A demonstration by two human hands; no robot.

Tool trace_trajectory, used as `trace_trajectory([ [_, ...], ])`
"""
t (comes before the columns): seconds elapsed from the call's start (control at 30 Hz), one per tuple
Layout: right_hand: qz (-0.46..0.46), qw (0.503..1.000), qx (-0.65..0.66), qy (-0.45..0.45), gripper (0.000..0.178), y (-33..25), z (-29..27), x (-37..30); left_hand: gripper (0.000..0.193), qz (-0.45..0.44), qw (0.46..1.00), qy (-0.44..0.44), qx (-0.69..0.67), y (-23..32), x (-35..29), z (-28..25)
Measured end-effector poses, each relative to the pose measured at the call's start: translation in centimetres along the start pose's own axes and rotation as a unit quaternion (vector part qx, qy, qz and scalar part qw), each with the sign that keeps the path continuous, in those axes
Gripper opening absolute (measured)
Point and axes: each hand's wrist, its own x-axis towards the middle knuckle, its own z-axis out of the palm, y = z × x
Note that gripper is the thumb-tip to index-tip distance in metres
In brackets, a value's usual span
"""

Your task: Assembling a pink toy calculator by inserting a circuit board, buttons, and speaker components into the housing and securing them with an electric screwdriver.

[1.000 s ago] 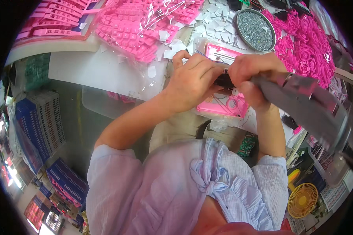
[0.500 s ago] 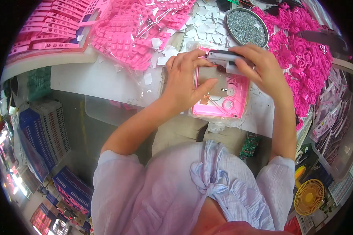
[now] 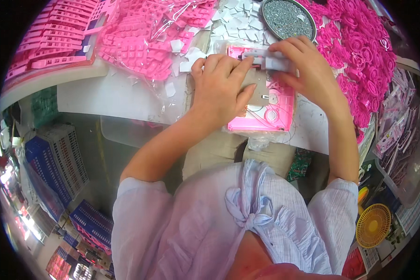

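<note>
A shallow pink plastic casing [image 3: 235, 125] lies before me on a clear plastic sheet. Inside it are a flat grey-brown panel [image 3: 259, 91], thin wires and a round pink ring [image 3: 270, 115]. My left hand [image 3: 217, 91] grips the casing's left side, fingertips near its far part and thumb above the panel. In my right hand [image 3: 310, 70] is a grey hand tool [image 3: 273, 61] with a dark narrow end. It lies sideways over the casing's far half, that end near my left fingertips. Its exact kind is unclear, and my right fingers hide part of it.
A round metal bowl [image 3: 315, 29] of small screws stands beyond the casing. Pink ring-shaped parts [image 3: 359, 56] are heaped on the right. Bagged pink keypads [image 3: 140, 51] and stacked pink pieces [image 3: 63, 35] lie left. White paper bits [image 3: 238, 23] are scattered at the back.
The whole view has shifted, so the table sits slightly higher in it. My right fingers have moved on the grey tool, and its dark upper side shows less now. My left hand still holds the casing.
</note>
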Motion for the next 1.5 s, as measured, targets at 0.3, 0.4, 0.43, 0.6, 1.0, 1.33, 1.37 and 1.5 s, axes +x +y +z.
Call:
trace_trajectory([
  [0.3,-0.031,0.992,0.052,0.109,0.047,1.0,1.2,-0.5,0.064,-0.019,0.998,0.037,-0.056,-0.9,-1.7,0.7],
  [0.4,-0.077,0.985,-0.024,0.154,0.047,0.1,0.0,0.2,0.062,-0.023,0.997,0.044,-0.064,-1.0,-2.3,0.4],
  [0.43,-0.071,0.984,-0.033,0.162,0.047,-0.4,0.3,-0.1,0.06,-0.025,0.997,0.042,-0.067,-1.1,-2.4,0.3],
  [0.6,-0.029,0.985,-0.014,0.172,0.044,-0.8,1.6,-1.2,0.061,-0.032,0.997,0.033,-0.06,-1.2,-2.5,0.1],
  [1.0,0.059,0.982,0.041,0.172,0.038,0.1,2.8,-2.5,0.062,-0.05,0.995,0.033,-0.077,-1.4,-2.6,0.4],
  [1.33,0.028,0.981,0.037,0.188,0.038,0.0,3.0,-2.4,0.061,-0.04,0.996,0.03,-0.079,-1.4,-2.4,0.4],
  [1.37,0.021,0.981,0.033,0.189,0.037,0.0,2.9,-2.4,0.062,-0.039,0.996,0.03,-0.079,-1.4,-2.5,0.4],
  [1.5,0.016,0.982,0.041,0.184,0.038,0.3,2.7,-2.1,0.063,-0.043,0.995,0.028,-0.081,-1.4,-2.5,0.2],
])
